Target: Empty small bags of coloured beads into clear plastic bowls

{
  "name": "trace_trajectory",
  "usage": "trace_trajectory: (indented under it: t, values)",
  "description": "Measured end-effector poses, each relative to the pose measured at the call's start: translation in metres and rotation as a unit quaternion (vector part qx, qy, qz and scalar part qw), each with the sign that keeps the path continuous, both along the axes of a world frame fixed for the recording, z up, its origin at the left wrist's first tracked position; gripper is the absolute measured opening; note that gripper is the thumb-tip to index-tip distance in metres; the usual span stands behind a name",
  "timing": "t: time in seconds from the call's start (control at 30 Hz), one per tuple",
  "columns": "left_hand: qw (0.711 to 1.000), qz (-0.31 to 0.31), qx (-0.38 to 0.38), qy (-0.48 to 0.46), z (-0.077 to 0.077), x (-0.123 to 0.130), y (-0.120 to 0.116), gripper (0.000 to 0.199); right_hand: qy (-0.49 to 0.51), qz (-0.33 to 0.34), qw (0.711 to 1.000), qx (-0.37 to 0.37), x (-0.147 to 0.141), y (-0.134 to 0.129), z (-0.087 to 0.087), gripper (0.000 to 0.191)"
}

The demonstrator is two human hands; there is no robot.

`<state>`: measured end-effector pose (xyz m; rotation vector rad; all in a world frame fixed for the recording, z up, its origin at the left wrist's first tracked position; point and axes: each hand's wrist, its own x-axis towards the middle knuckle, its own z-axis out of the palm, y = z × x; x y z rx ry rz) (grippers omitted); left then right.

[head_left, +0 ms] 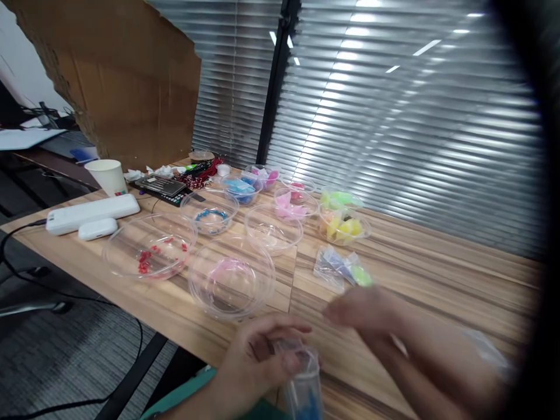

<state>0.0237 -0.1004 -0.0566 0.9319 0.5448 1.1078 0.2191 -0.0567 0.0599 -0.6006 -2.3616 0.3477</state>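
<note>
Grasps clear tube [305, 379] with blue contents [310, 408] in left hand [256, 364]; extends blurred right hand [376, 312] at right, cannot tell whether clenched.

Blue bits [310, 406] beam through a clear container [304, 385], and what a table [437, 280], brown with darker wood-grain streaks! Red pieces [144, 261] flash from a transparent bowl [166, 266], blue pieces [200, 216] from another, then soft pink pieces [289, 207], bold yellow pieces [350, 227], a lime-green bundle [341, 200]! Here's teal cloth [196, 391], a white cup [106, 177], plain brown cardboard [131, 87], and the blinds [394, 128], silver-grey in bright horizontal stripes! Grey carpet [83, 356], too, mottled lighter and darker!
</note>
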Motion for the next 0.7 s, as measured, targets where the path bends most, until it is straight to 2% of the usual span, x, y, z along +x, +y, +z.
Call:
trace_trajectory:
  t: [0.03, 0.1, 0.17, 0.3, 0.4, 0.47, 0.53, 0.7]
  values:
    - [1.0, -0.006, -0.001, -0.008, -0.001, 0.001, 0.001, 0.054, -0.014, -0.029, 0.999, -0.006, -0.009, 0.015, 0.009, 0.028]
    - [0.999, -0.034, 0.003, -0.015, -0.002, 0.002, 0.001, 0.053, 0.006, -0.023, 0.999, 0.028, -0.038, 0.051, 0.023, 0.026]
    - [0.998, -0.059, 0.013, -0.013, -0.004, 0.002, -0.001, 0.05, -0.093, -0.012, 0.995, 0.039, -0.076, 0.094, 0.027, 0.03]
    - [0.996, -0.077, 0.035, -0.006, -0.01, -0.003, -0.002, 0.055, -0.226, 0.073, 0.971, 0.028, -0.15, 0.166, 0.016, 0.042]
    - [0.996, -0.086, 0.038, 0.012, -0.014, -0.007, 0.002, 0.06, -0.284, 0.116, 0.951, 0.036, -0.181, 0.19, 0.004, 0.019]
    - [0.995, -0.09, 0.035, 0.025, -0.014, -0.009, 0.004, 0.062, -0.272, 0.106, 0.955, 0.062, -0.185, 0.194, 0.001, 0.014]
    - [0.995, -0.092, 0.027, 0.036, -0.014, -0.009, 0.004, 0.062, -0.225, 0.076, 0.966, 0.1, -0.174, 0.189, 0.002, 0.012]
    - [0.994, -0.096, 0.016, 0.042, -0.013, -0.006, 0.004, 0.066, -0.05, -0.007, 0.978, 0.204, -0.104, 0.147, 0.019, 0.023]
